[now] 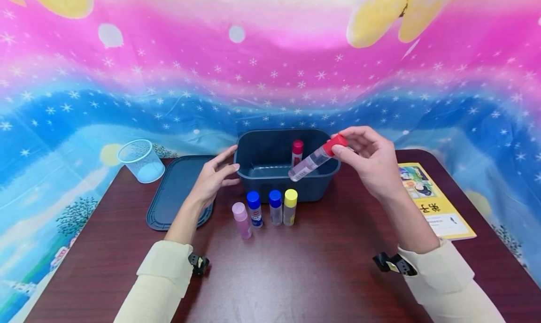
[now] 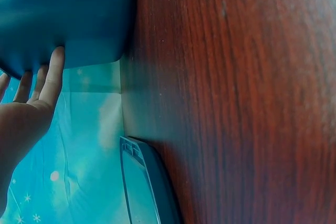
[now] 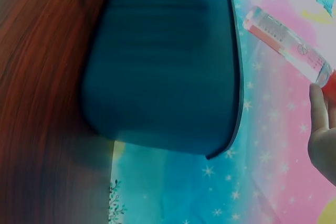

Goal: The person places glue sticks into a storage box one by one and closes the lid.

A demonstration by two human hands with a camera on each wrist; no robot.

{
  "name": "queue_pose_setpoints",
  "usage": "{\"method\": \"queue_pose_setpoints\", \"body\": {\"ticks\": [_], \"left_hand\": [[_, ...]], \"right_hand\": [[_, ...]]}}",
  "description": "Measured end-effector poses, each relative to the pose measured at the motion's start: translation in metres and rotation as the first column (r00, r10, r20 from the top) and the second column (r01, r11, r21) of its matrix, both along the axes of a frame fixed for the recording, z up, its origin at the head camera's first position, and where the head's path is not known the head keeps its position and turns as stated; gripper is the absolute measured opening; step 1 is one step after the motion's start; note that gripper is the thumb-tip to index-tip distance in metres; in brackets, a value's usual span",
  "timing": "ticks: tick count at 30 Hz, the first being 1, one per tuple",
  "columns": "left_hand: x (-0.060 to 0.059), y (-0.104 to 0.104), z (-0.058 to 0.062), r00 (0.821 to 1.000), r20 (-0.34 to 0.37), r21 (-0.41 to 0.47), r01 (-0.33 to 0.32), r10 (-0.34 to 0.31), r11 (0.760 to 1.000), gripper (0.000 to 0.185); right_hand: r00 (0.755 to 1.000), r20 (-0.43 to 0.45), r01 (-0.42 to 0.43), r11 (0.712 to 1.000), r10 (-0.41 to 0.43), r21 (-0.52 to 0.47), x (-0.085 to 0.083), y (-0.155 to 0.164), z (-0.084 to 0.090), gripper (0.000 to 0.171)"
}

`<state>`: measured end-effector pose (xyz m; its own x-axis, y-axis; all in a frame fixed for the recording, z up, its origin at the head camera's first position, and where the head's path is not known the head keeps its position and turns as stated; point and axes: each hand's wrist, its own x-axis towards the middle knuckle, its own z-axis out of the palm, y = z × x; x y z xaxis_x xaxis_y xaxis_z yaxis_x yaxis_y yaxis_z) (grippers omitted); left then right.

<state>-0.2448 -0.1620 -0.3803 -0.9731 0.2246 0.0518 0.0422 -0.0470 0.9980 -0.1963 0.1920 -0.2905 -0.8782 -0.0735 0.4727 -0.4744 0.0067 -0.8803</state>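
My right hand [image 1: 363, 156] pinches the red cap of a clear glue bottle [image 1: 314, 159] and holds it tilted over the front right rim of a dark blue bin [image 1: 329, 177]. In the right wrist view the same bottle [image 3: 286, 43] hangs above the bin's outer wall [image 3: 163, 72]. A second red-capped bottle [image 1: 297, 153] stands inside the bin. My left hand [image 1: 215, 175] rests with straight fingers against the bin's left wall, and its fingertips [image 2: 52, 72] touch the bin [image 2: 63, 14]. In front of the bin stand a pink bottle [image 1: 242, 219], two blue-capped bottles [image 1: 254, 209] and a yellow-capped bottle [image 1: 289, 206].
The bin's dark lid [image 1: 175, 191] lies flat to the left on the brown table [image 1: 296, 276]. A clear mesh cup [image 1: 141, 160] stands at the back left corner. A yellow booklet [image 1: 435, 201] lies at the right. A bright patterned cloth hangs behind.
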Motion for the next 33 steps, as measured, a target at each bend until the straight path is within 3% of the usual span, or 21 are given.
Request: {"method": "queue_pose_setpoints", "body": {"ticks": [12,33], "left_hand": [[0.0,-0.002,0.0,1.0,0.005,-0.025,-0.001,0.002,1.0,0.062],[-0.002,-0.001,0.001,1.0,0.002,-0.019,0.001,-0.001,1.0,0.062]], "right_hand": [[0.996,-0.074,0.055,0.997,-0.051,0.052,-0.013,-0.03,-0.001,0.033],[0.995,-0.072,0.078,0.969,-0.062,0.236,-0.034,-0.056,-0.003,0.033]]}}
